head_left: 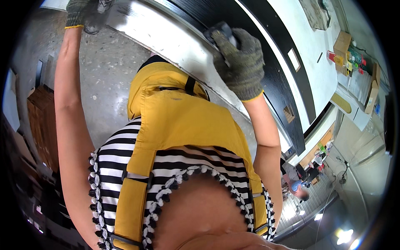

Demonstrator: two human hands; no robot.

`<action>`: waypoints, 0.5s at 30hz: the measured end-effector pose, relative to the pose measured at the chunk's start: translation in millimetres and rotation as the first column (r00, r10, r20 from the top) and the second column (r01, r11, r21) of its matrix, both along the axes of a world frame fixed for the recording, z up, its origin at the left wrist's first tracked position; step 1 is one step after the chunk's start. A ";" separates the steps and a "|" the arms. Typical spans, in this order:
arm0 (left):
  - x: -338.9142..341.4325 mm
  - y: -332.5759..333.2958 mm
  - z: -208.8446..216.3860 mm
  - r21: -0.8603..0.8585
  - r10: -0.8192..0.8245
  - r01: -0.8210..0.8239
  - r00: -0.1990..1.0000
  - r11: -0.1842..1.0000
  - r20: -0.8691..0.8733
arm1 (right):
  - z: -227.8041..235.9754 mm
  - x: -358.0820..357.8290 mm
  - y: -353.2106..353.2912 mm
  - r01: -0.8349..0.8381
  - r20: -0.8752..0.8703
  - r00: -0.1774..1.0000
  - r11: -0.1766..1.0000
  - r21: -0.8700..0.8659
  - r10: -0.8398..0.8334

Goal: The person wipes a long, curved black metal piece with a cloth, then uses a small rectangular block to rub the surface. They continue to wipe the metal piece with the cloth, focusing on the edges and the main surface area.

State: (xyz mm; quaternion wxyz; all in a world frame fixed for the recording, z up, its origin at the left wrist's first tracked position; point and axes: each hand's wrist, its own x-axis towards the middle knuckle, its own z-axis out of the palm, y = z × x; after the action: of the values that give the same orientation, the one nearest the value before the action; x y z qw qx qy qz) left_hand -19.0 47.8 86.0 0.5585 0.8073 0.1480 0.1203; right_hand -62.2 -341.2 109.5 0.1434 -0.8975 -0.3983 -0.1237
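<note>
My right hand (241, 62), in a grey-green knit glove with a yellow cuff, is closed around a small dark block-like object (225, 31). It is over a long black wood-grain panel (271, 58) on the white bench. My left hand (76, 13), gloved the same way, is at the top left, partly cut off by the picture's edge. Right beside it is a dark grey, shiny object (95, 18) whose kind I cannot make out. The left fingers are mostly hidden, but they appear closed on that object.
The white bench edge (166, 43) runs diagonally in front of my yellow apron (187, 116). Brown boards (43, 125) stand on the grey floor (104, 75) at the left. Cardboard boxes (341, 46) and clutter lie at the right. Another person (296, 185) is farther off at the right.
</note>
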 end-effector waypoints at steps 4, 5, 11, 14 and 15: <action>4.5 9.9 -13.1 0.016 -0.014 0.013 0.999 1.000 0.049 | 11.6 -9.6 -16.4 0.028 -0.069 0.997 0.998 -0.056 -0.032; 2.3 9.4 -13.7 -0.005 0.003 -0.002 0.999 1.000 0.042 | 13.1 -21.2 -34.8 0.080 -0.082 0.993 0.989 -0.121 -0.090; -5.4 1.0 -0.2 -0.003 0.049 -0.049 0.999 0.999 0.004 | 15.4 -51.3 -93.6 0.163 -0.120 0.974 0.961 -0.221 -0.193; 1.0 9.9 -3.4 -0.105 0.051 -0.059 0.995 0.993 -0.081 | 12.1 -26.4 -48.9 0.070 -0.046 0.996 0.980 -0.187 -0.080; -0.1 11.7 -1.1 -0.153 0.045 -0.062 0.992 0.986 -0.114 | 7.5 -15.2 -28.0 0.035 -0.031 0.999 0.987 -0.157 -0.040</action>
State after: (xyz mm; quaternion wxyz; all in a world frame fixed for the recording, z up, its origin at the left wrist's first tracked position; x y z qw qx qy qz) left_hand -19.1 59.5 85.0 0.6076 0.7621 0.2091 0.0786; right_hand -77.4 -369.2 116.9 0.0771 -0.9153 -0.3873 -0.0792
